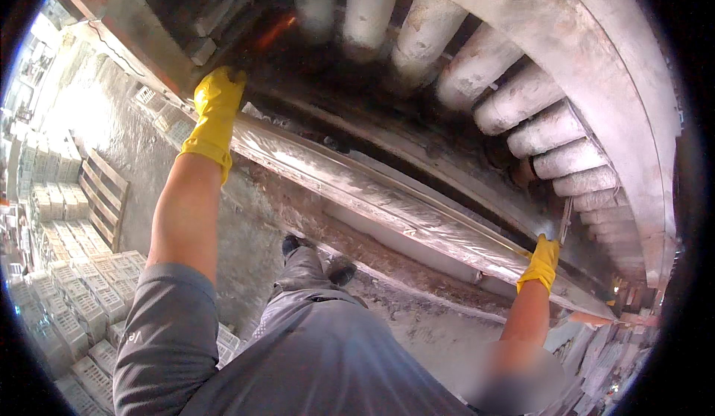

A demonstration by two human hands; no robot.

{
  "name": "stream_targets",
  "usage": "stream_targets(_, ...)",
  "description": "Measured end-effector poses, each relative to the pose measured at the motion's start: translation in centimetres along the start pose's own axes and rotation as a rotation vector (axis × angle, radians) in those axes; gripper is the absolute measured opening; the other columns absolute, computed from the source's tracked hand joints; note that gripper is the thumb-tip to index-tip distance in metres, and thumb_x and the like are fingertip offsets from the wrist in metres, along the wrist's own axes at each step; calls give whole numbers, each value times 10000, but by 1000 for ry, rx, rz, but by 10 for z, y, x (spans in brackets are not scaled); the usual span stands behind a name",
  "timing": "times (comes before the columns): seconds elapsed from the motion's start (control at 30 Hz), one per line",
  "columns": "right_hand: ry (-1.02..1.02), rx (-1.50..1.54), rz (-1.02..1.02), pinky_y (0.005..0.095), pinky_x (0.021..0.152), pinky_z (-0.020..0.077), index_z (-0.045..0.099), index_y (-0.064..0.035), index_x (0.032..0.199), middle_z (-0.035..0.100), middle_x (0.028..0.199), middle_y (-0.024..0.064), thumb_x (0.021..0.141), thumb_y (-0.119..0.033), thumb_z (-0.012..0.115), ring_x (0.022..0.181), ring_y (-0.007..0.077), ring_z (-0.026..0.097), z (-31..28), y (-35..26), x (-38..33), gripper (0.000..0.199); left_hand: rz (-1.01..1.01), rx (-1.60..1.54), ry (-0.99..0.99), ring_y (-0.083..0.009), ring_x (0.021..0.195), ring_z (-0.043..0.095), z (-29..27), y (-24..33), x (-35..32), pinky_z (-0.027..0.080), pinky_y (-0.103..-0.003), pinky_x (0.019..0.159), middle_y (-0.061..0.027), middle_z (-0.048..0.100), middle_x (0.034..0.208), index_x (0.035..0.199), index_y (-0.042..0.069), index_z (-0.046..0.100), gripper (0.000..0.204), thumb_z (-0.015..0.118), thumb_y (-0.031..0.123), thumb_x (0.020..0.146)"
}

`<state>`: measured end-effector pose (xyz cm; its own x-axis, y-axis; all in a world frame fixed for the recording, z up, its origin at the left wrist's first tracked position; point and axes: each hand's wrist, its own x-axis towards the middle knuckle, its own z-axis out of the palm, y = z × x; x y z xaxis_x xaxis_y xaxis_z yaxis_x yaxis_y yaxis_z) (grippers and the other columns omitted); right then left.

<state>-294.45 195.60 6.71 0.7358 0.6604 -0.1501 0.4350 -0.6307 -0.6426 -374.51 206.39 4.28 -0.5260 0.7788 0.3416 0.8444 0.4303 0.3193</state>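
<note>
A long, pale, crusted metal trough (387,200) slants across in front of me, from upper left to lower right. In a yellow rubber glove, my left hand (218,114) is closed at its upper left end, beside an upright frame post (130,29). Its fingertips curl over the far side, so what they grip is hidden. My right hand (542,262), gloved the same way, closes over the trough's rim farther right. A thin upright bar (567,218) rises just beyond that glove. Behind the rim runs a dark gap with some debris in it.
Thick, whitish rollers (424,36) line the machine beyond, under a curved pale frame (596,51). Stacked white crates (74,289) and a wooden pallet (104,192) stand on the wet floor at left. Another person's forearm (588,318) seems to reach in at the far right.
</note>
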Motion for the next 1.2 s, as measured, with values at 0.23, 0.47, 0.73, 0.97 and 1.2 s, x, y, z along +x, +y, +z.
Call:
stream_targets(0.23, 113, -324, -141, 482, 772, 563, 612, 62, 1193, 699, 1135, 273, 989, -317, 564, 962, 406, 700, -3, 20, 19, 433, 42, -7, 11, -377, 1080, 694, 3, 4, 0, 534, -475, 941, -157, 753, 1124, 1134, 127, 761, 478, 667, 533, 900)
stream_targets(0.47, 67, -20, -85, 409, 684, 562, 605, 32, 1252, 672, 1137, 196, 994, -334, 596, 867, 309, 663, 1, 4, -6, 448, 22, -20, 15, -364, 1065, 692, 10, -5, 2, 537, -475, 920, -139, 757, 1112, 1111, 126, 762, 460, 664, 521, 896)
stream_targets(0.73, 71, -92, -105, 461, 760, 581, 587, 84, 1283, 647, 1251, 276, 1016, -360, 588, 977, 383, 701, 11, 3, -6, 518, 24, -4, -1, -348, 1099, 706, 11, -14, 2, 539, -446, 943, -151, 758, 1151, 1194, 70, 734, 528, 681, 512, 910)
stream_targets(0.97, 72, -5, -15, 474, 916, 549, 632, 43, 1274, 618, 1321, 292, 1044, -273, 561, 1136, 413, 651, 11, -21, -32, 396, 22, 14, 22, -371, 1088, 696, 6, -7, -1, 538, -474, 941, -154, 754, 1135, 1158, 108, 751, 500, 654, 529, 905)
stream_targets(1.2, 84, -36, -116, 411, 679, 531, 600, 25, 1128, 635, 930, 163, 994, -399, 587, 704, 285, 640, 8, 6, -14, 445, 69, -9, -17, -370, 1079, 707, 24, -27, 8, 542, -464, 927, -171, 756, 1128, 1164, 65, 740, 535, 669, 534, 918)
